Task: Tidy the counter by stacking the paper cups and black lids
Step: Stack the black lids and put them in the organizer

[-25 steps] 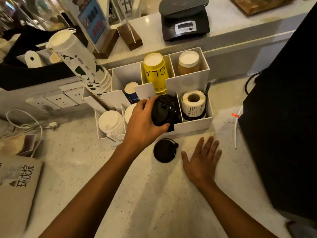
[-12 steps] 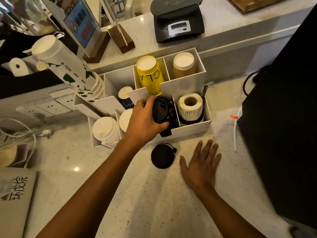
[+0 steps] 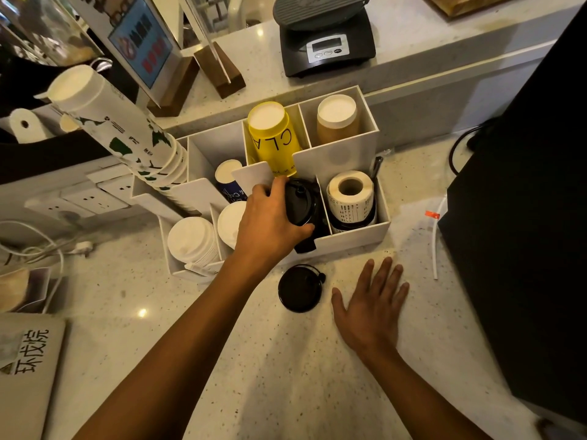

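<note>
On the speckled pale counter (image 3: 286, 376) the right hand (image 3: 370, 308) lies flat, fingers spread, a loose black lid (image 3: 298, 289) at its 9 o'clock, while beyond, the left hand (image 3: 270, 222) grips a stack of black lids (image 3: 301, 206) in the white organizer (image 3: 355, 238), behind which a yellow cup (image 3: 273, 134) reads what seems "CLA".

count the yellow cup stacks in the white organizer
1. The yellow cup stack stands upside down in a back compartment of the white organizer, left of the brown stack. Its own cup count cannot be told.
</note>
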